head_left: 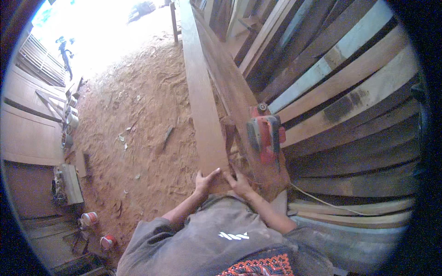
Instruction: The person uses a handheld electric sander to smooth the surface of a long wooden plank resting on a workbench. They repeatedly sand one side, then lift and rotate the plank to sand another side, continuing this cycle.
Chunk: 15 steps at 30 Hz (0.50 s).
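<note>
A long, smooth brown wooden plank [202, 96] runs away from my body toward the bright opening. At its near end my left hand [206, 182] holds the left corner, thumb laid over the top face and fingers partly hidden. My right hand [238, 183] grips the right corner of the same end, close to the left thumb. To the right, a red and black handheld power tool [264, 133], perhaps a planer or sander, rests on a second, darker board [230, 69].
Many stacked boards [350, 110] lean along the right side. A pale cord [327, 202] crosses near them. Shavings cover the floor [133, 110] at left. White cans [72, 117], a red-and-white bucket [90, 218] and wooden panels [32, 133] line the left wall.
</note>
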Each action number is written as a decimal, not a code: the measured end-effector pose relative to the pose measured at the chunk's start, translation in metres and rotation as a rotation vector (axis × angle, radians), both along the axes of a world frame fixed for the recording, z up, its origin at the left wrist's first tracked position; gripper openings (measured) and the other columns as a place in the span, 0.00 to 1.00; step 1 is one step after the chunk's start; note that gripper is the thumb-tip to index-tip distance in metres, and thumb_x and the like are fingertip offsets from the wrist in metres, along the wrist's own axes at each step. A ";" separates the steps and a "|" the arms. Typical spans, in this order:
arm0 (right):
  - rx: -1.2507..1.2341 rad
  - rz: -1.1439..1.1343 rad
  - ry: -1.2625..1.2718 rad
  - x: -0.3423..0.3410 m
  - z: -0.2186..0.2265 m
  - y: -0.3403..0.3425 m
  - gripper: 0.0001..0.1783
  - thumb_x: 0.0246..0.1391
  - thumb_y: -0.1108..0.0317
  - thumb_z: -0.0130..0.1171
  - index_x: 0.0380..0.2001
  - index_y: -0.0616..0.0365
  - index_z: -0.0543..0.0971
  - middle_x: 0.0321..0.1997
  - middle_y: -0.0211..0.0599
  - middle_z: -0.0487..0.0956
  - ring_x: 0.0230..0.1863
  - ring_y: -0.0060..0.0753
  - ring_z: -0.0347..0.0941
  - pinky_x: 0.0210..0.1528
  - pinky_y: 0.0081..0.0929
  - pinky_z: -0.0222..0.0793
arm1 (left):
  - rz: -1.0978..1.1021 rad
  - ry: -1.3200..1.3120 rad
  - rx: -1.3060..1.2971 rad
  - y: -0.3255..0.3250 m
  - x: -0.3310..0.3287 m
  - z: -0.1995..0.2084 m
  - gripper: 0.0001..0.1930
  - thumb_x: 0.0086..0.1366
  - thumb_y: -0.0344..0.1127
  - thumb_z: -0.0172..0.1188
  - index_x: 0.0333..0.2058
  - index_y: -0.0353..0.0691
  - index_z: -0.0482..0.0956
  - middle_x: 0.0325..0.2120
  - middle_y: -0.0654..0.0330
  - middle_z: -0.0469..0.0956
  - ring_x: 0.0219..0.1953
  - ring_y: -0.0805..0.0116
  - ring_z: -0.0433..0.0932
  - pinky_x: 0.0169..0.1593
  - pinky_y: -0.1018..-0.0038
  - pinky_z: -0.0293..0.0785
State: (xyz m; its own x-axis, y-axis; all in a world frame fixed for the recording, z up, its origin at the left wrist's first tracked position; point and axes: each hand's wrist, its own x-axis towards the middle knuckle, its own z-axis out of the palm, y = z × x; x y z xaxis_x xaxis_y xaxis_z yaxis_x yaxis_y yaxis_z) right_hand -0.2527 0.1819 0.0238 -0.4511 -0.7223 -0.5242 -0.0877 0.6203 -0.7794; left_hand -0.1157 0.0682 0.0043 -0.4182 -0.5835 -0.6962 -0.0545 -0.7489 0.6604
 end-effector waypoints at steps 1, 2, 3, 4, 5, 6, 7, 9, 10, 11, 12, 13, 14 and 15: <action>0.104 -0.043 0.012 -0.004 0.002 0.003 0.44 0.68 0.43 0.54 0.77 0.57 0.57 0.76 0.57 0.63 0.77 0.53 0.58 0.77 0.39 0.51 | 0.000 -0.013 -0.021 0.006 -0.008 0.006 0.40 0.54 0.45 0.81 0.58 0.31 0.72 0.47 0.50 0.83 0.46 0.60 0.84 0.51 0.65 0.82; -0.106 -0.063 -0.075 -0.012 0.009 0.006 0.44 0.69 0.42 0.52 0.77 0.57 0.56 0.77 0.57 0.61 0.78 0.54 0.56 0.78 0.40 0.49 | -0.036 -0.086 -0.071 0.010 -0.015 0.015 0.42 0.54 0.47 0.81 0.59 0.30 0.70 0.48 0.49 0.81 0.49 0.58 0.83 0.52 0.64 0.82; -0.106 -0.018 -0.072 -0.017 0.022 0.008 0.44 0.69 0.42 0.51 0.77 0.57 0.55 0.77 0.57 0.60 0.78 0.54 0.55 0.78 0.40 0.48 | -0.063 -0.123 -0.080 0.011 -0.016 0.028 0.42 0.54 0.48 0.81 0.60 0.29 0.69 0.50 0.48 0.80 0.50 0.58 0.82 0.54 0.64 0.81; -0.108 -0.006 -0.048 -0.021 0.040 0.007 0.44 0.69 0.42 0.51 0.77 0.57 0.55 0.78 0.57 0.60 0.79 0.54 0.53 0.78 0.40 0.47 | -0.092 -0.160 -0.092 0.011 -0.016 0.044 0.43 0.54 0.48 0.80 0.60 0.29 0.69 0.51 0.47 0.79 0.52 0.57 0.81 0.55 0.63 0.80; -0.080 0.006 -0.005 -0.025 0.063 0.005 0.44 0.69 0.42 0.51 0.77 0.58 0.55 0.78 0.57 0.59 0.80 0.53 0.52 0.78 0.40 0.47 | -0.110 -0.173 -0.139 0.010 -0.019 0.061 0.44 0.55 0.49 0.80 0.61 0.29 0.68 0.53 0.46 0.79 0.53 0.56 0.81 0.56 0.63 0.79; -0.130 0.022 -0.035 -0.031 0.090 0.006 0.45 0.68 0.41 0.52 0.77 0.58 0.56 0.79 0.58 0.56 0.81 0.53 0.49 0.79 0.41 0.45 | -0.203 -0.062 -0.065 -0.001 -0.017 0.078 0.46 0.56 0.55 0.77 0.62 0.28 0.67 0.56 0.44 0.76 0.57 0.54 0.78 0.60 0.61 0.76; -0.203 0.087 0.006 -0.036 0.121 0.006 0.45 0.67 0.40 0.53 0.76 0.58 0.58 0.81 0.58 0.52 0.82 0.53 0.46 0.79 0.41 0.44 | -0.230 -0.009 -0.123 -0.012 -0.010 0.099 0.47 0.56 0.57 0.76 0.62 0.28 0.66 0.56 0.44 0.76 0.57 0.54 0.78 0.61 0.61 0.76; -0.195 0.273 0.582 -0.043 0.189 0.019 0.50 0.62 0.37 0.58 0.76 0.59 0.59 0.81 0.58 0.51 0.81 0.52 0.47 0.79 0.43 0.44 | -0.266 0.018 -0.189 -0.026 0.009 0.144 0.50 0.56 0.61 0.75 0.63 0.27 0.65 0.57 0.44 0.75 0.58 0.53 0.78 0.62 0.60 0.75; -0.140 0.420 1.188 -0.055 0.226 0.030 0.53 0.59 0.35 0.62 0.76 0.59 0.59 0.81 0.57 0.52 0.81 0.51 0.49 0.79 0.44 0.46 | -0.210 0.204 -0.264 -0.031 0.017 0.168 0.51 0.55 0.63 0.74 0.63 0.27 0.65 0.57 0.45 0.75 0.58 0.52 0.77 0.62 0.59 0.74; -0.284 0.382 1.041 -0.061 0.253 0.023 0.54 0.56 0.38 0.67 0.75 0.59 0.59 0.77 0.56 0.59 0.77 0.50 0.55 0.76 0.45 0.52 | -0.117 0.465 -0.341 -0.036 0.020 0.192 0.52 0.55 0.64 0.74 0.64 0.27 0.65 0.58 0.46 0.75 0.58 0.53 0.77 0.61 0.59 0.75; -0.524 0.295 0.854 -0.060 0.275 0.012 0.54 0.54 0.44 0.71 0.75 0.60 0.60 0.73 0.54 0.64 0.73 0.48 0.61 0.74 0.44 0.58 | -0.090 0.575 -0.412 -0.042 0.023 0.215 0.53 0.54 0.65 0.74 0.64 0.27 0.65 0.58 0.47 0.75 0.57 0.53 0.77 0.60 0.58 0.75; -0.723 0.252 0.487 -0.059 0.295 0.002 0.54 0.52 0.49 0.75 0.74 0.61 0.60 0.68 0.53 0.70 0.70 0.45 0.67 0.71 0.43 0.63 | -0.112 0.551 -0.613 -0.051 0.022 0.238 0.48 0.56 0.63 0.73 0.62 0.31 0.67 0.56 0.48 0.76 0.56 0.53 0.78 0.58 0.58 0.76; -0.880 0.187 0.127 -0.054 0.310 -0.013 0.51 0.52 0.56 0.76 0.73 0.63 0.61 0.64 0.50 0.74 0.66 0.43 0.71 0.68 0.41 0.67 | -0.113 0.516 -0.812 -0.061 0.021 0.259 0.42 0.58 0.61 0.71 0.60 0.35 0.70 0.55 0.50 0.77 0.55 0.53 0.79 0.56 0.58 0.77; -1.005 0.123 -0.056 -0.049 0.321 -0.027 0.49 0.53 0.62 0.77 0.72 0.64 0.62 0.61 0.48 0.77 0.63 0.41 0.75 0.66 0.39 0.71 | -0.127 0.266 -1.131 -0.070 0.018 0.278 0.30 0.63 0.57 0.67 0.56 0.43 0.75 0.51 0.52 0.80 0.53 0.52 0.81 0.54 0.57 0.80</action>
State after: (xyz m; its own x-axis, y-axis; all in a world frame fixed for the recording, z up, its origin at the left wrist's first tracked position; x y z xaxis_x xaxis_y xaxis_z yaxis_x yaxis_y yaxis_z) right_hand -0.3021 0.1548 0.3452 -0.3376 -0.8800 0.3342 -0.0543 -0.3363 -0.9402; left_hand -0.0972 -0.0022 0.2820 -0.5723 -0.7584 0.3119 0.1542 0.2740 0.9493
